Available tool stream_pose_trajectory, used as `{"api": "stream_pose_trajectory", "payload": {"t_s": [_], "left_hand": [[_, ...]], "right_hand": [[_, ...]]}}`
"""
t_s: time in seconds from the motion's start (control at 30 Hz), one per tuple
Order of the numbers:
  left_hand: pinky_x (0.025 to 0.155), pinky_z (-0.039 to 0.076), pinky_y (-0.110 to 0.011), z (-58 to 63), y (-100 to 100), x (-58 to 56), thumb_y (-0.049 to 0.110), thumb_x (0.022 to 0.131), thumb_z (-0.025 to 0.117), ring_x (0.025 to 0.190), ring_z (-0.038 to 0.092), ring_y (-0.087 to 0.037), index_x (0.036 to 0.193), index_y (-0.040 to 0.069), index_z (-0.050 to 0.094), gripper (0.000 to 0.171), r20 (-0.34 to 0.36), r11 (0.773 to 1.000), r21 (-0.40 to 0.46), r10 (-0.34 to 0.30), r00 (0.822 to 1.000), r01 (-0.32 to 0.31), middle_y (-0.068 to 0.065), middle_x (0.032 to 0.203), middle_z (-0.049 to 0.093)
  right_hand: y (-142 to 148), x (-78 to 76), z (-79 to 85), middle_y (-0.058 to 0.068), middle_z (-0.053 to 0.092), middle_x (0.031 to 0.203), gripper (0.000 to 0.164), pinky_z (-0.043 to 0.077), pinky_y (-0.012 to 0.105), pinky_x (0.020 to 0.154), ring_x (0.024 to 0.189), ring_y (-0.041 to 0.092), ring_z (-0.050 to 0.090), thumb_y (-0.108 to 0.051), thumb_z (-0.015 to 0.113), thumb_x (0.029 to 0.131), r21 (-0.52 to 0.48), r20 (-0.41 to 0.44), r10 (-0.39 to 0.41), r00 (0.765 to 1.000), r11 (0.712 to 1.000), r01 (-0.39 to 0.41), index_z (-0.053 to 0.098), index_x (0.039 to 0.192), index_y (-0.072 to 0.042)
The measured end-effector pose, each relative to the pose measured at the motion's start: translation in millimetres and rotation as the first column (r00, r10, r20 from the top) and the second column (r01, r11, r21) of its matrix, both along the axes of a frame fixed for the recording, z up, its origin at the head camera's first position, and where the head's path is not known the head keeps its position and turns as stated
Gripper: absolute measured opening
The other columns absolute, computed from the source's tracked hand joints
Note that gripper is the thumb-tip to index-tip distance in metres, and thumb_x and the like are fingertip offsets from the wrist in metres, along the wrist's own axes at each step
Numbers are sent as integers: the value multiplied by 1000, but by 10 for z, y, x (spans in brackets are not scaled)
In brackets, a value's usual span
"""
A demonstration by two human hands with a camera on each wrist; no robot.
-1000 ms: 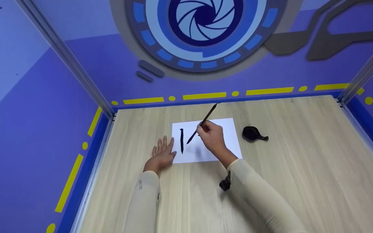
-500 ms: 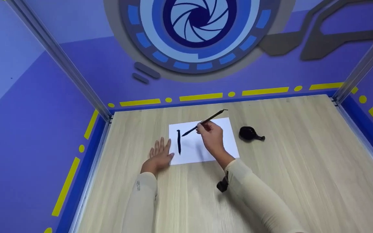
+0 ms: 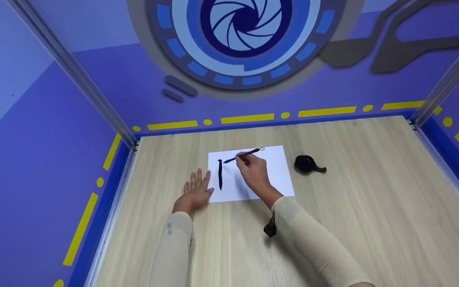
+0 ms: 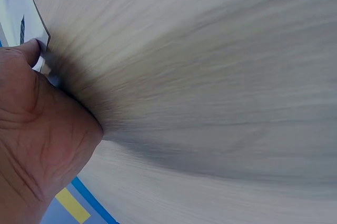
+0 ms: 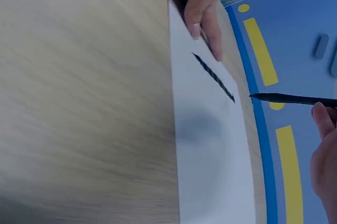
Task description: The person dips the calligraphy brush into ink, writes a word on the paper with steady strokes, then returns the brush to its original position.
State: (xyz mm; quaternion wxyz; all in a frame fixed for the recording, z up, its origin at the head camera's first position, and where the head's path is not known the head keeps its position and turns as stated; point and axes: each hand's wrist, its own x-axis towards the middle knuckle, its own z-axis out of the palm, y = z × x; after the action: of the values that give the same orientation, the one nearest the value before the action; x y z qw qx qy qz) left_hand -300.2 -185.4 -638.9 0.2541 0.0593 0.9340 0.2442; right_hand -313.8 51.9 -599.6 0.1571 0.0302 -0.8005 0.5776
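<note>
My right hand (image 3: 254, 175) pinches a thin black writing brush (image 5: 295, 99) with a small loop at its end. The hand is over the white paper (image 3: 275, 169), and the brush slants with its tip pointing left. In the head view that tip is just right of the top of a black vertical stroke (image 3: 220, 175). The right wrist view shows a gap between tip and stroke. My left hand (image 3: 193, 194) lies with fingers spread at the sheet's left edge, its thumb on the paper near the lower corner.
Right of the paper stands a small black dish (image 3: 306, 164) with a handle-like spout, on the wooden tabletop (image 3: 357, 191). A patterned purple wall (image 3: 134, 87) closes off the back, with more walls at both sides. A black device (image 3: 270, 229) hangs under the right wrist.
The brush tip has moved up along the stroke's right side, and the brush has tipped flatter. My right hand has shifted slightly left; my left hand stays put.
</note>
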Motion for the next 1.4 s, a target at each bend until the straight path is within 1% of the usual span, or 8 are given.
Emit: {"api": "stream_pose_trajectory", "payload": {"t_s": [0.13, 0.27, 0.57, 0.63, 0.77, 0.93, 1.17, 1.4], "left_hand": [[132, -19, -63, -7, 1, -9, 42, 112, 37, 165, -31, -37, 174, 27, 2, 73, -9, 1000, 30, 2, 1000, -1, -10, 179, -28], [132, -19, -63, 2, 16, -14, 42, 112, 38, 165, -29, -37, 174, 27, 4, 73, -10, 1000, 27, 3, 1000, -2, -10, 180, -25], [132, -18, -63, 41, 42, 3, 41, 113, 39, 166, -28, -36, 174, 27, 4, 72, -3, 1000, 14, 5, 1000, -5, -9, 180, -24], [133, -18, -61, 84, 49, 28, 41, 113, 37, 166, -28, -35, 174, 27, 3, 71, 3, 1000, 9, 7, 1000, -7, -8, 180, -25], [133, -18, -61, 59, 36, 22, 41, 113, 38, 166, -28, -36, 174, 27, 4, 71, 5, 1000, 16, 10, 1000, -10, -9, 180, -25], [132, -18, -65, -36, 4, -10, 45, 113, 37, 165, -29, -37, 174, 29, 2, 72, -4, 1000, 16, 7, 1000, -7, -9, 180, -26], [133, -17, -60, -41, 5, -40, 43, 113, 36, 166, -30, -34, 174, 29, 0, 72, 4, 1000, -9, 10, 1000, -10, -7, 179, -28], [134, -16, -57, -157, -18, -93, 45, 112, 35, 166, -30, -31, 173, 31, -2, 72, 1, 999, -40, 16, 1000, -16, -4, 178, -30]], "right_hand": [[-64, -17, -67, 11, 85, 103, 16, 65, 36, 84, 96, 24, 81, -13, 74, 99, 39, -35, 24, 999, 999, -22, 83, 109, -5], [-103, -28, -97, 11, 84, 110, 18, 66, 37, 88, 102, 25, 81, -14, 74, 101, 61, -19, 27, 999, 998, -26, 83, 113, -6], [-124, -65, -125, 11, 84, 113, 20, 66, 37, 86, 103, 25, 80, -16, 73, 102, 83, 23, 31, 999, 996, -33, 82, 116, -5], [-130, -72, -130, 11, 84, 113, 20, 65, 38, 87, 103, 25, 80, -17, 73, 102, 79, 29, 28, 999, 996, -31, 82, 116, -5], [-147, -80, -146, 11, 84, 113, 21, 65, 38, 87, 103, 25, 80, -17, 72, 102, 72, 57, 29, 998, 997, -33, 81, 117, -4], [-165, -84, -156, 8, 84, 112, 20, 63, 33, 83, 100, 21, 79, -18, 72, 103, 88, 89, 26, 996, 996, -34, 82, 118, -9], [-187, -116, -174, 10, 84, 103, 17, 61, 32, 77, 90, 22, 78, -15, 73, 101, 110, 23, 18, 1000, 994, -20, 83, 112, -5], [-196, -115, -174, 11, 84, 97, 16, 61, 35, 77, 85, 22, 77, -14, 74, 100, 162, -13, 18, 1000, 987, -15, 83, 108, -4]]}}
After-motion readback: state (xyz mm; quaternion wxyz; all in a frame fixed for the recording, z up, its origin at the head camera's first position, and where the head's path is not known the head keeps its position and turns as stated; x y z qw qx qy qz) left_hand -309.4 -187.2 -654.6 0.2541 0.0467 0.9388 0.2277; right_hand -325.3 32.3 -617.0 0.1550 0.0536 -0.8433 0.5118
